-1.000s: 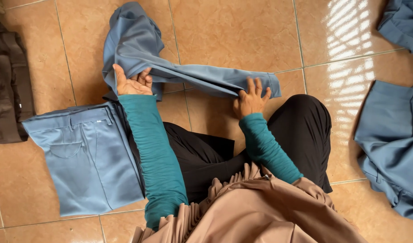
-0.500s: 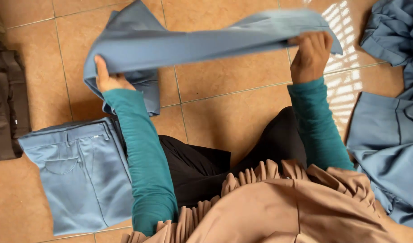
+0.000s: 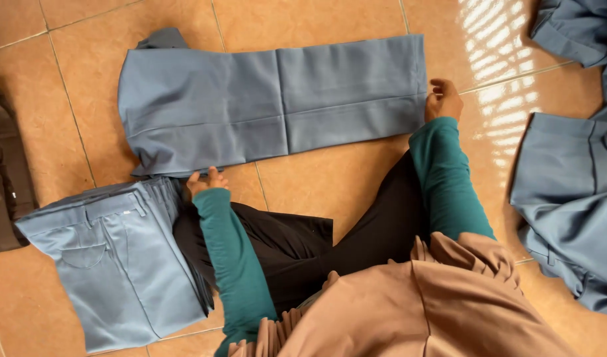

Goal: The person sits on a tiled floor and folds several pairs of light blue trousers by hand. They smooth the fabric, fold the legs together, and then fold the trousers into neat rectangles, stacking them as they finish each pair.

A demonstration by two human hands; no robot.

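Trousers: grey-blue cloth trousers point(image 3: 277, 106) lie flat on the tan tiled floor point(image 3: 330, 178) ahead of the seated person, doubled leg on leg.
Long axis: runs left to right across the view, waist end at the left, leg hems at the right, with a crease across the middle.
Left hand point(image 3: 205, 182): rests at the near lower edge of the waist end, fingers together on the cloth; whether the grip pinches the fabric or only presses it, I cannot tell, since the fingertips are partly tucked under.
Right hand point(image 3: 442, 100): at the hem end, fingers curled and touching the cloth edge, apparently a loose pinch on the hem.
Nearer hand: each hand sits at its own end; the garment lies beyond both.
Neighbours: a folded light-blue pair of trousers point(image 3: 118, 264) lies near the left hand; more grey-blue garments point(image 3: 568, 198) lie heaped at the right; a dark brown cloth point(image 3: 5, 178) sits at the far left.
Labels: no packages or signs show.
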